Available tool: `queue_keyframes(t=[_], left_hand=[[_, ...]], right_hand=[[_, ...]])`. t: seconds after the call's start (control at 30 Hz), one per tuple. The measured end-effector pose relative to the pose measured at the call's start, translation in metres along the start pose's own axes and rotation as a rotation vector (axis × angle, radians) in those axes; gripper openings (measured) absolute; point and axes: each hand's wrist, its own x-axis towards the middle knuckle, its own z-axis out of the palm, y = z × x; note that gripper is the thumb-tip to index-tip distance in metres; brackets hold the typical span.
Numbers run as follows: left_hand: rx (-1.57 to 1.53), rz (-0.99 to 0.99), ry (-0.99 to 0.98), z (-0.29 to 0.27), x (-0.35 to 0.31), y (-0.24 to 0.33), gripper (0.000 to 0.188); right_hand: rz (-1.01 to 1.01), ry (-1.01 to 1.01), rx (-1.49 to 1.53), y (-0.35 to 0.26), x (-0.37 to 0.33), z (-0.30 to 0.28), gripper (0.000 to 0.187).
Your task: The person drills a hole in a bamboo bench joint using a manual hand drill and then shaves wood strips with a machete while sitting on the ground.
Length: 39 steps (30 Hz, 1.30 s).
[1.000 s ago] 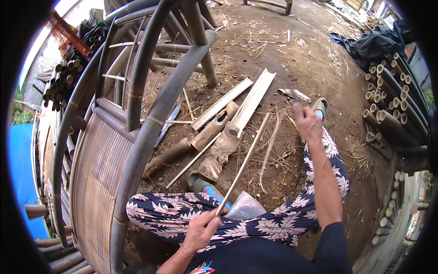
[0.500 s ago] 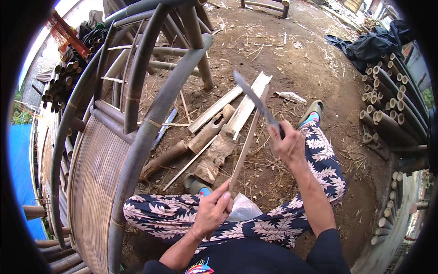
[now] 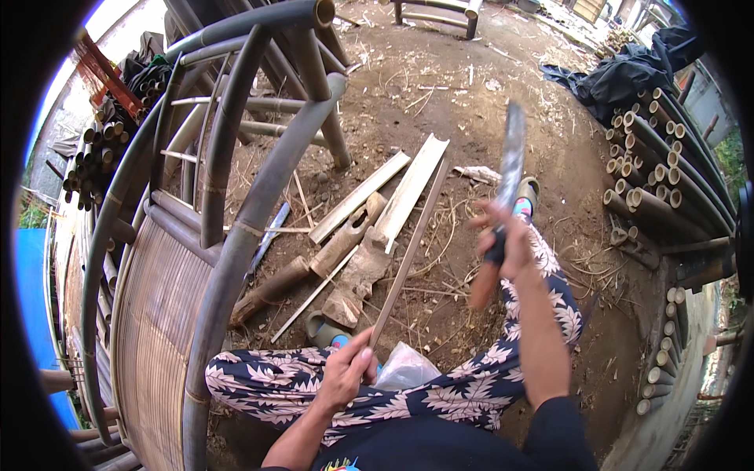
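Bamboo strip [image 3: 411,253]: one, slanting to one o'clock, lower end gripped by fingers of the left hand [image 3: 344,375].
Knife [image 3: 512,153]: one, blade toward twelve, held by the right hand [image 3: 514,242] (some fingers spread, blurred).
Plastic bag [image 3: 410,367]: one, at three o'clock from left hand.

Can see the right hand [image 3: 516,247] and knife [image 3: 512,153] only blurred; cannot see the near end of the bamboo strip [image 3: 411,251], hidden by the left hand [image 3: 345,375].
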Motion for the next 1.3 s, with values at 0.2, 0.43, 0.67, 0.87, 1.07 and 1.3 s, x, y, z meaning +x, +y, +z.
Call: queue_keyframes(t=[0.2,0.43,0.67,0.87,1.07,1.3], left_hand=[[0.071,0.013,-0.239,0.0,0.058,-0.02,0.037],[0.577,0.74,0.023,0.019,0.113,0.118,0.056],[0.831,0.821,0.103,0.01,0.112,0.154,0.026],[0.889,1.037,0.258,-0.013,0.123,0.126,0.029],[0.942,1.032,0.306,-0.018,0.118,0.109,0.043],[0.366,0.709,0.289,-0.002,0.072,0.077,0.036]], right_hand=[[-0.004,-0.079,0.203,0.031,-0.053,0.079,0.028],[-0.032,-0.169,-0.144,0.048,-0.075,0.095,0.026],[0.039,-0.226,-0.251,0.055,-0.074,0.116,0.051],[0.029,-0.166,-0.234,0.039,-0.098,0.092,0.048],[-0.017,-0.185,-0.443,0.025,-0.14,0.091,0.038],[-0.058,-0.316,-0.649,0.008,-0.176,0.119,0.03]])
